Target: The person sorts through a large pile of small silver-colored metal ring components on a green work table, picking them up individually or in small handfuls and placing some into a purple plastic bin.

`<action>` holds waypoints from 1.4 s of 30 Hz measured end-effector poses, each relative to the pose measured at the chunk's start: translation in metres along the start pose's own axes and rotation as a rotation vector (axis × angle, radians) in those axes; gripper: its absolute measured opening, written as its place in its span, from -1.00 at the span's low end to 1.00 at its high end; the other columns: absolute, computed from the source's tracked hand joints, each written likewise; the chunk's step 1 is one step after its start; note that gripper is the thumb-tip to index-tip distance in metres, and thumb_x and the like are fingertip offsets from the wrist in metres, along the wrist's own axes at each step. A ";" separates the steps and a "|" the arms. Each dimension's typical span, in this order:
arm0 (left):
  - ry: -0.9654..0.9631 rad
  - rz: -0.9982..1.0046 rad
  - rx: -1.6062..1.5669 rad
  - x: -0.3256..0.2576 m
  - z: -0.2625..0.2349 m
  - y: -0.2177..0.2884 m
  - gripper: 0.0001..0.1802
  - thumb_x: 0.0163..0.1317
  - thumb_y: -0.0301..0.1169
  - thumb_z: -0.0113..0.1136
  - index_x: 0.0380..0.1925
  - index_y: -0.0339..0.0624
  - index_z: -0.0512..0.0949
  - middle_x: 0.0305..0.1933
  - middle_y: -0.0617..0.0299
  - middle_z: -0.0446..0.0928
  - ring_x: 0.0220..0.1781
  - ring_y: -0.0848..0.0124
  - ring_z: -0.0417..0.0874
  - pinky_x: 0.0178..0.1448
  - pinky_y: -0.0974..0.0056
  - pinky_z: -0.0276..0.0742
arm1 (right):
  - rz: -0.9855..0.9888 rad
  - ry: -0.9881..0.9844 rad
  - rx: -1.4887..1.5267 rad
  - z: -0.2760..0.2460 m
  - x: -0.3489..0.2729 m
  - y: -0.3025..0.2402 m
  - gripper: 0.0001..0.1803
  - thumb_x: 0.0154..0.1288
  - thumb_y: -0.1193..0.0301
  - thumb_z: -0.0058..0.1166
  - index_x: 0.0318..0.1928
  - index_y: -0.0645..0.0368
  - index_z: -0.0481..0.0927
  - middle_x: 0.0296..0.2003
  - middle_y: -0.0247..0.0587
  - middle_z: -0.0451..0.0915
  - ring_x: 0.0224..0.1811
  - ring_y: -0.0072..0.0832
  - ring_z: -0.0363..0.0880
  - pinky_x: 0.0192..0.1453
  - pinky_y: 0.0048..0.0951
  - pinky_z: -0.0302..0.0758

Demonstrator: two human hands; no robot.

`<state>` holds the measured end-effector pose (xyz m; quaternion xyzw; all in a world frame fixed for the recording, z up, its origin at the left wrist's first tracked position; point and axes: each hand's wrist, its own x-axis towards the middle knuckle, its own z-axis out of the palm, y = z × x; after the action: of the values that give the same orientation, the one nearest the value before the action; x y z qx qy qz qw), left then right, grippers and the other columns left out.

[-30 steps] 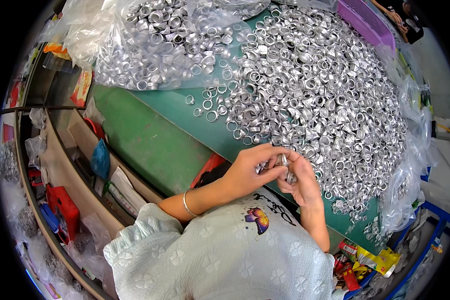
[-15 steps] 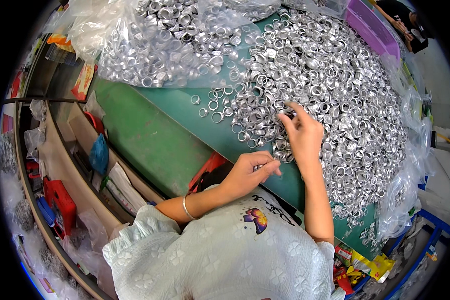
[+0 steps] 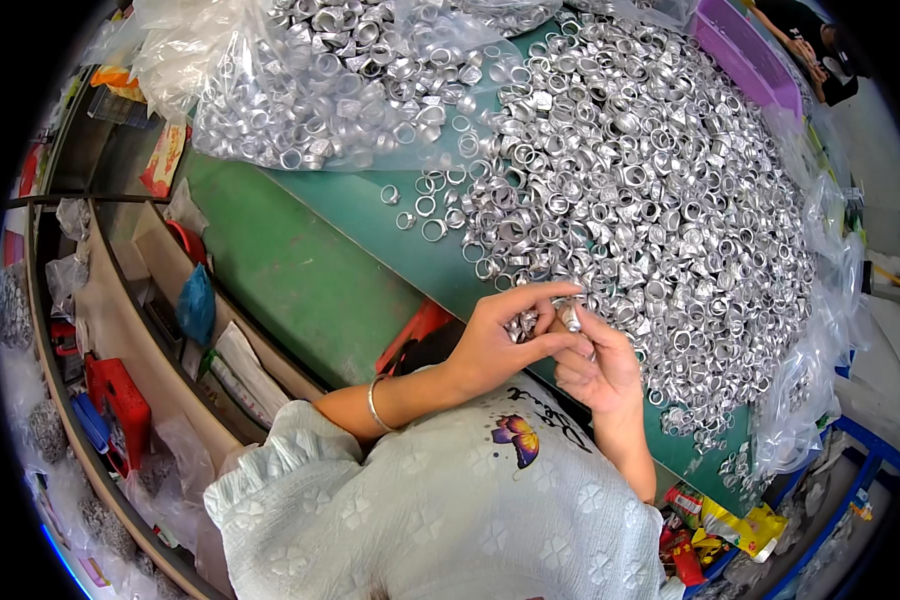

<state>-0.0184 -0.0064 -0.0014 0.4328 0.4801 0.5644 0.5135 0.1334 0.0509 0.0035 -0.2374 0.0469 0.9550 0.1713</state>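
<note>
On the bench (image 3: pixel 360 205), a bag (image 3: pixel 205 70) holds many rings (image 3: pixel 315 120). The left hand (image 3: pixel 495 340) has its grip curled around several; the right hand (image 3: pixel 605 370) pinches one. Rightward, a large loose pile (image 3: pixel 660 190) suggests much is left.

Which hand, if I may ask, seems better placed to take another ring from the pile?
Probably the right hand: it lies nearer most of the pile, while the left hand cups rings in its curled fingers.

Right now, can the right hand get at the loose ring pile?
Probably yes: the loose ring pile lies uncovered just beyond the right hand, though it's busy with a silver ring.
</note>
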 end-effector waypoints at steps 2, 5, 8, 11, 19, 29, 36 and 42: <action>-0.007 0.070 0.079 0.000 0.000 -0.001 -0.55 -0.07 -0.59 0.26 -0.08 -0.22 0.51 -0.59 0.36 0.31 -0.47 0.61 0.33 -0.33 0.48 0.28 | 0.022 0.026 0.012 -0.002 -0.002 0.004 -0.72 0.38 0.32 -0.26 -0.21 0.32 0.39 -0.64 -0.44 0.24 -0.75 -0.70 0.14 -0.73 -0.69 0.07; -0.014 0.109 0.143 -0.001 0.000 0.001 -0.60 -0.06 -0.56 0.26 -0.12 -0.20 0.54 -0.60 0.31 0.30 -0.49 0.55 0.33 -0.36 0.44 0.28 | 0.014 0.008 -0.012 -0.001 -0.004 0.006 -0.70 0.37 0.32 -0.25 -0.17 0.35 0.38 -0.64 -0.45 0.24 -0.75 -0.70 0.13 -0.72 -0.70 0.07; -0.015 0.108 0.168 -0.002 0.000 0.004 -0.62 -0.06 -0.54 0.26 -0.14 -0.20 0.55 -0.60 0.29 0.29 -0.50 0.52 0.33 -0.38 0.42 0.28 | -0.010 -0.037 -0.050 0.001 -0.005 0.009 -0.70 0.36 0.31 -0.23 -0.17 0.35 0.38 -0.64 -0.46 0.24 -0.75 -0.71 0.12 -0.72 -0.70 0.07; -0.013 0.169 0.197 -0.002 0.000 0.002 -0.65 -0.02 -0.54 0.23 -0.14 -0.22 0.54 -0.60 0.31 0.29 -0.53 0.53 0.32 -0.44 0.44 0.26 | -0.185 0.052 -0.332 0.006 -0.003 0.014 -0.71 0.36 0.31 -0.22 -0.14 0.32 0.38 -0.61 -0.44 0.29 -0.74 -0.74 0.13 -0.71 -0.72 0.05; -0.254 -0.384 -0.833 -0.009 -0.012 -0.009 -0.69 0.30 -0.29 -0.21 -0.21 -0.34 0.39 -0.56 0.25 0.31 -0.68 0.54 0.33 -0.72 0.51 0.14 | -0.843 0.525 -1.269 -0.003 0.016 -0.006 -0.87 0.19 0.45 0.07 -0.25 0.20 0.56 -0.73 -0.46 0.30 -0.73 -0.74 0.15 -0.66 -0.66 0.05; -0.067 -0.357 -0.467 -0.011 0.000 -0.014 -0.76 0.27 -0.35 -0.01 -0.30 -0.30 0.56 -0.58 0.30 0.43 -0.66 0.65 0.33 -0.64 0.55 0.18 | -1.211 0.523 -1.883 0.004 0.060 -0.024 -0.92 0.07 0.50 0.14 -0.39 0.22 0.55 -0.60 -0.21 0.48 -0.66 -0.44 0.40 -0.56 -0.45 0.32; 0.146 -0.111 -0.150 0.001 0.003 -0.012 -0.69 0.11 -0.50 0.17 -0.09 -0.23 0.50 -0.57 0.43 0.33 -0.55 0.68 0.27 -0.47 0.54 0.20 | -0.558 0.277 -0.492 0.008 0.014 -0.013 -0.81 0.34 0.35 -0.14 -0.34 0.21 0.43 -0.65 -0.42 0.31 -0.73 -0.71 0.12 -0.68 -0.66 0.01; 0.024 -0.090 -0.048 0.007 0.006 0.000 -0.57 0.00 -0.57 0.23 -0.04 -0.24 0.47 -0.50 0.40 0.35 -0.41 0.67 0.32 -0.28 0.54 0.27 | -0.347 0.236 -0.358 0.016 -0.002 0.004 -0.78 0.35 0.32 -0.18 -0.35 0.21 0.41 -0.63 -0.39 0.32 -0.76 -0.70 0.13 -0.71 -0.68 -0.01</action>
<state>-0.0132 0.0016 -0.0003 0.3913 0.4915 0.5574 0.5429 0.1268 0.0496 0.0181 -0.3779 -0.1446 0.8702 0.2812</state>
